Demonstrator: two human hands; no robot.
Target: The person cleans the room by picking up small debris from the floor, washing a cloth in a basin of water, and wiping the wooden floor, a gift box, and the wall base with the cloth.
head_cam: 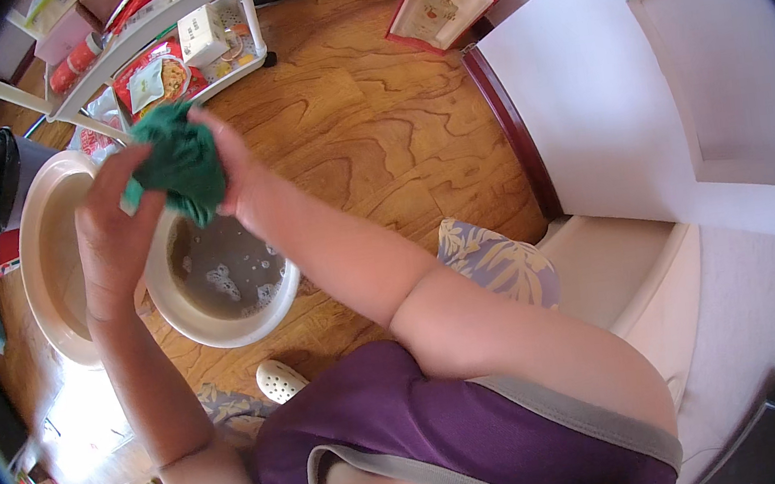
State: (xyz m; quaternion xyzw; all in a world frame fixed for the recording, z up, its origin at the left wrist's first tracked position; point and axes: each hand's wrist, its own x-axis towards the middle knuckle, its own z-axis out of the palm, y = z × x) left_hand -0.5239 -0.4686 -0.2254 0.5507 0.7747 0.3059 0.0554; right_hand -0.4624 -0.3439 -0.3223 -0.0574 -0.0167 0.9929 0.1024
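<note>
A crumpled green cloth (182, 162) is held up in front of me, over the far rim of a white basin (225, 337). My right hand (232, 156) grips its right side, palm against the bundle. On the other side my left hand (114, 232) has thumb and fingertips on the cloth's left edge; motion blurs the fingers. Murky grey water (209, 264) with patches of suds fills the lower part of the basin. Partly behind my left hand stands a larger pale basin (34, 249), with brownish-looking contents or bottom.
A white shelf trolley (237, 77) with packets and boxes stands beyond the basins. A dark-lined bin (4, 180) is at the far left. Farther off is a red display box (442, 3). To the right are a white panel door (593, 86) and patterned fabric (495, 265) over my knee.
</note>
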